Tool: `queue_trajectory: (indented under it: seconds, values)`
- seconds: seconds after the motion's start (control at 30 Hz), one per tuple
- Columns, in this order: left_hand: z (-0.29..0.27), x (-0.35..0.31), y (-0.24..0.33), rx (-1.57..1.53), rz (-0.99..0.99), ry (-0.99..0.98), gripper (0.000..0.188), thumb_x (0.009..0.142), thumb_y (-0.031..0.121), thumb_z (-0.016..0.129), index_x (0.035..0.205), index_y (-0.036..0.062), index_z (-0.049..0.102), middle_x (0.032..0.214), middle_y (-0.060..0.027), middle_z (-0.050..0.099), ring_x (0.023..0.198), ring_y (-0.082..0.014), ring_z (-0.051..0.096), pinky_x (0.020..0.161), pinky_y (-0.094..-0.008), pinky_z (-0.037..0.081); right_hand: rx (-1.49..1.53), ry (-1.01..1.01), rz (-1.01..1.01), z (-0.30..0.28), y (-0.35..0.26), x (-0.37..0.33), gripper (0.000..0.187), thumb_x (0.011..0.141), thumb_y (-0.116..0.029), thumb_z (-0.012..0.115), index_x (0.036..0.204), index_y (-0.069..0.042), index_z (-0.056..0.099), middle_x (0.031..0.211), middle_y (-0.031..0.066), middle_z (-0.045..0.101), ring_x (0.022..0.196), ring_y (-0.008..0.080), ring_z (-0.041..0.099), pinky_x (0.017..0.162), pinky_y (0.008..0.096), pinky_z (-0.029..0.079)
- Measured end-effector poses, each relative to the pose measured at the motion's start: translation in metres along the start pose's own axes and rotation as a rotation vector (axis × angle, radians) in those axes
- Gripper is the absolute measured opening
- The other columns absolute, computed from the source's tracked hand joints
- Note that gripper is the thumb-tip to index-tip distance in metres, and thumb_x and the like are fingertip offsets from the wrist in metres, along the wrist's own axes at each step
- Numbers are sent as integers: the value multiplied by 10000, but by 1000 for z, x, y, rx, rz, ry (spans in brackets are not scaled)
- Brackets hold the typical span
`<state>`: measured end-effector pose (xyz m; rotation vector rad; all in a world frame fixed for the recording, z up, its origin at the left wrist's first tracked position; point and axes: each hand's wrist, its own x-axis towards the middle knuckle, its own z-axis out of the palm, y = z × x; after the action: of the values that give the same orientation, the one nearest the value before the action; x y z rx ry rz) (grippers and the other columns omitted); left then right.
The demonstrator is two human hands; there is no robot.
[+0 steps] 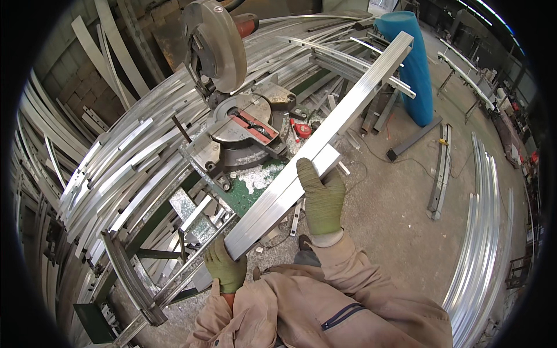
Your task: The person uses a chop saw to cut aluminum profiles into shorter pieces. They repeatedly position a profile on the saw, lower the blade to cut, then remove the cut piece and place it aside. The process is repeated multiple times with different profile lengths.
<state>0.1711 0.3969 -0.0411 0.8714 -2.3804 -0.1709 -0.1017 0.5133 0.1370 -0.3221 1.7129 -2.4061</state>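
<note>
A long silver aluminium profile (354,103) runs slantwise in front of me, its far end toward the upper right. A shorter aluminium profile (284,201) lies along its near part, on the right side. My right hand (322,203), in a green work glove, grips both from the right, with the thumb on top and the fingers hidden beneath. At the near end, my left hand (225,267), gloved alike, is closed round the profiles' lower left side. Just beyond them stands a mitre saw (220,55) with its head raised over a round turntable (241,119).
Many metal strips (125,174) lie heaped on the left and behind the saw. A red tape measure (301,130) sits by the saw base. At the upper right stands a blue wrapped roll (415,75). Long silver profiles (476,249) lie on the floor at the right.
</note>
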Motion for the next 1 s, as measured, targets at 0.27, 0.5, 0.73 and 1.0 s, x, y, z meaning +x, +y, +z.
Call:
queue_trajectory:
  seconds: [0.27,0.5,0.73,1.0]
  values:
    - [3,-3,-5,-9,-35,-9,978,765,181,955,1640,32,545,1428,-208,695,1314,-467,685,1184,-627,511,-8,4,-21,5,10,2,331,1109,-255,901,1211,24,753,1050,21,769,920,95,661,796,305,564]
    - [18,-8,-23,-37,-26,-25,926,759,196,938,1591,25,569,1400,-250,708,1274,-505,695,1137,-632,541,-173,9,-16,16,3,-5,390,1072,-300,935,1186,30,762,970,47,788,874,106,698,784,325,593]
    - [-7,2,-29,-427,-223,-372,691,838,165,940,1466,55,671,1217,-246,790,1057,-485,793,943,-544,649,-3,-257,-118,26,-15,-21,708,1093,-326,901,1622,48,615,1355,128,823,1197,188,790,1038,379,639]
    - [-51,12,-26,-639,-361,-685,588,940,215,941,1457,52,715,1178,-159,850,1053,-275,838,925,-435,662,73,-443,-46,22,-12,-5,837,1040,-325,962,1683,51,580,1333,92,788,1214,171,752,1099,354,615]
